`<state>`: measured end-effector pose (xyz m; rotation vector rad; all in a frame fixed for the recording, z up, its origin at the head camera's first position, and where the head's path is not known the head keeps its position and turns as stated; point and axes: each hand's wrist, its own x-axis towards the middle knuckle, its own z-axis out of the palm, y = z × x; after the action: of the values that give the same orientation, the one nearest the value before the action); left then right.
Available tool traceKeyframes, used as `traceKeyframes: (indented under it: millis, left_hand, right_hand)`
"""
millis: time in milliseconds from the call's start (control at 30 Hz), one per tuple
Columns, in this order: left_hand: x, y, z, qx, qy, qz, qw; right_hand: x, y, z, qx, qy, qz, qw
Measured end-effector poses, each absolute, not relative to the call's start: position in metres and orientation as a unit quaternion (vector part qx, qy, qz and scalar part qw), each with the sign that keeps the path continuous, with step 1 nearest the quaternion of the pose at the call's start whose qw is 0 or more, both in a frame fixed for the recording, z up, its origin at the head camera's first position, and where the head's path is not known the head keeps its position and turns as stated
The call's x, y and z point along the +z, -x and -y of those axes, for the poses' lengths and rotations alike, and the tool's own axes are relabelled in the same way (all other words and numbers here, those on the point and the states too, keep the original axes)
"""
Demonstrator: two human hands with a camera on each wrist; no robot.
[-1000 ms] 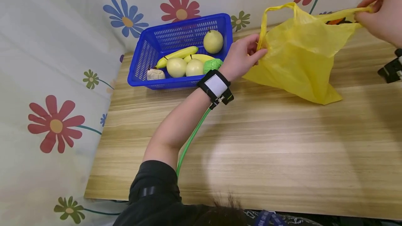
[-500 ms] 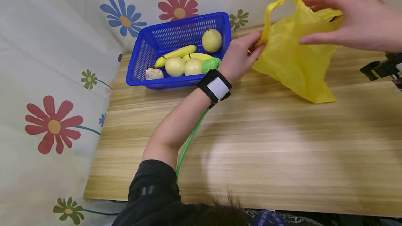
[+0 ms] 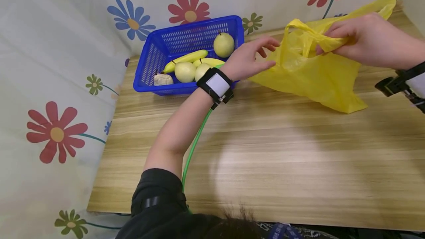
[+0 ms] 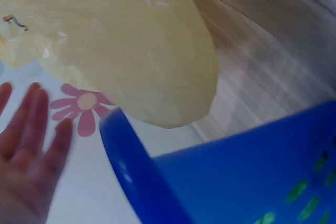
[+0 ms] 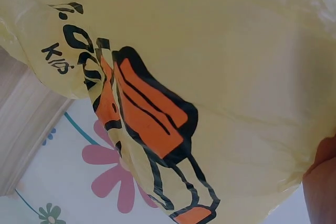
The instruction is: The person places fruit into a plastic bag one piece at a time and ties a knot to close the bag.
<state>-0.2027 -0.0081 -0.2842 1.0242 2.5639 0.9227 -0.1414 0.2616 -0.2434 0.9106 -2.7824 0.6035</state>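
Note:
In the head view a yellow plastic bag with loop handles slumps on the wooden table. My right hand grips a gathered strip at the bag's mouth, its curled fingertips partly hidden by the plastic. Off the plastic, my left hand hovers between the bag and the blue basket, fingers loosely spread. The left wrist view has that hand holding nothing, with the basket's edge nearby. An orange-and-black print on the bag fills much of the right wrist view.
Inside the basket lie pears, two bananas and a pale wrinkled item; something green is mostly hidden behind my left wrist. A flower-printed curtain runs along the back and left. A green cable trails from my left wrist.
My right hand let go of the far handle, passed leftward with fingers spread, and now grips the bag's mouth. My left hand released the near handle and drew back slightly left.

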Motion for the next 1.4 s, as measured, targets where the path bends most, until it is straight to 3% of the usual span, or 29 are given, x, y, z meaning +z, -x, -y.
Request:
traceKeyframes:
  millis: [100, 233, 400, 533, 700, 833, 1067, 1233, 1400]
  left_hand:
    - [-0.289, 0.210, -0.002, 0.199, -0.375, -0.891, 0.161]
    - [-0.296, 0.218, -0.013, 0.148, -0.377, -0.902, 0.150]
    - [-0.299, 0.230, -0.010, 0.282, -0.294, -0.907, 0.108]
    - [-0.296, 0.238, 0.000, 0.466, -0.179, -0.857, 0.125]
    - [-0.292, 0.242, 0.009, 0.574, -0.077, -0.807, 0.119]
    - [-0.292, 0.241, 0.013, 0.531, -0.079, -0.839, 0.089]
    - [-0.292, 0.237, 0.011, 0.525, -0.092, -0.841, 0.095]
    - [-0.292, 0.236, 0.010, 0.514, -0.116, -0.845, 0.090]
    - [-0.294, 0.230, 0.008, 0.490, -0.155, -0.853, 0.095]
  right_hand:
    - [-0.246, 0.142, -0.262, 0.212, -0.305, 0.926, 0.073]
    - [-0.251, 0.141, -0.261, 0.230, -0.309, 0.921, 0.057]
    - [-0.264, 0.138, -0.259, 0.220, -0.339, 0.914, 0.040]
    - [-0.283, 0.129, -0.255, 0.180, -0.388, 0.904, 0.014]
    - [-0.304, 0.123, -0.254, 0.140, -0.380, 0.912, -0.067]
    - [-0.306, 0.126, -0.261, 0.117, -0.328, 0.928, -0.132]
    - [-0.280, 0.126, -0.264, 0.117, -0.270, 0.932, -0.212]
    - [-0.243, 0.127, -0.265, 0.137, -0.231, 0.944, -0.190]
    - [-0.223, 0.139, -0.262, 0.179, -0.190, 0.963, -0.069]
